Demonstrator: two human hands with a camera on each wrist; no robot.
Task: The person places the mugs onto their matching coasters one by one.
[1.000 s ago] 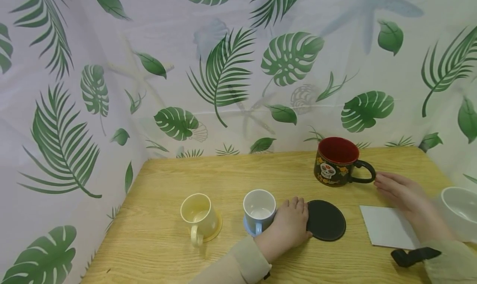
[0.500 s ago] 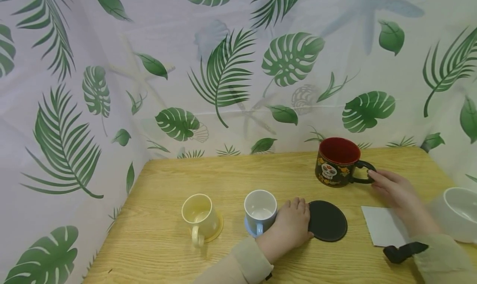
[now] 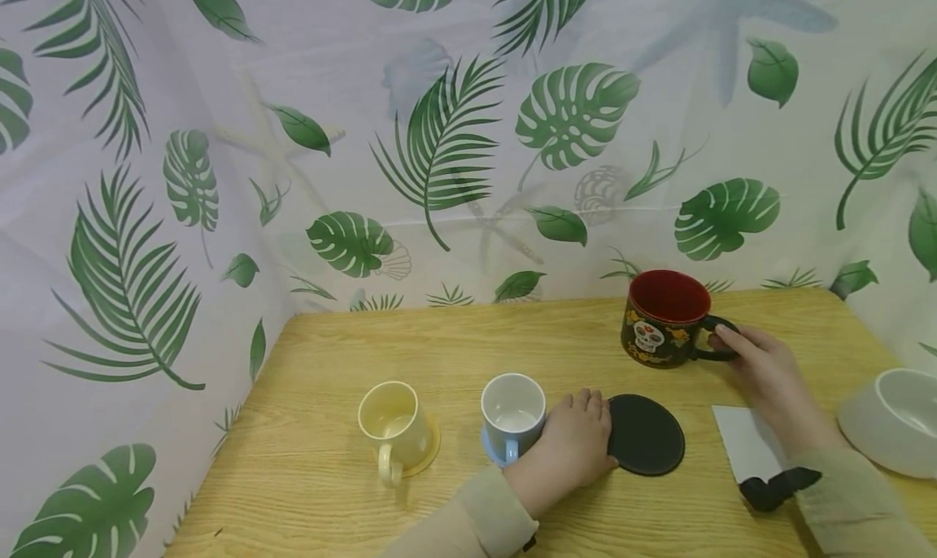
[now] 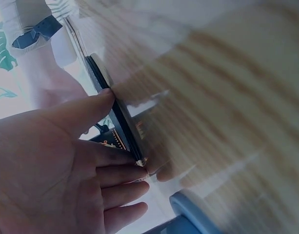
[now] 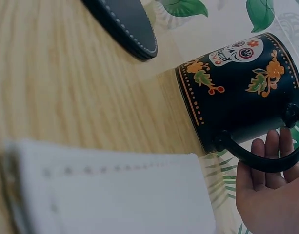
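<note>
My right hand (image 3: pixel 769 371) is at the handle of a black mug (image 3: pixel 662 338) with a red inside, a painted skull and orange flowers. Its thumb lies over the handle, and in the right wrist view the fingers reach through the handle loop. The mug stands upright at the back right of the table. Palm down, my left hand (image 3: pixel 574 440) rests at the left edge of a round black coaster (image 3: pixel 646 434), fingers nearly straight. In the left wrist view, its thumb and forefinger touch the rim of that coaster (image 4: pixel 121 124), which lies flat on the table.
Just left of my left hand stands a white mug (image 3: pixel 512 407) with a blue handle, on a blue coaster (image 3: pixel 490 448). Farther left, a yellow mug (image 3: pixel 406 436) sits on a yellow coaster (image 3: pixel 429 451). A square white coaster (image 3: pixel 743 436) and a white mug (image 3: pixel 878 428) are on the right.
My right hand has moved left onto the black mug's handle, its thumb and fingers closing round it. The mug stands in the same place. My left hand has stayed at the black coaster.
</note>
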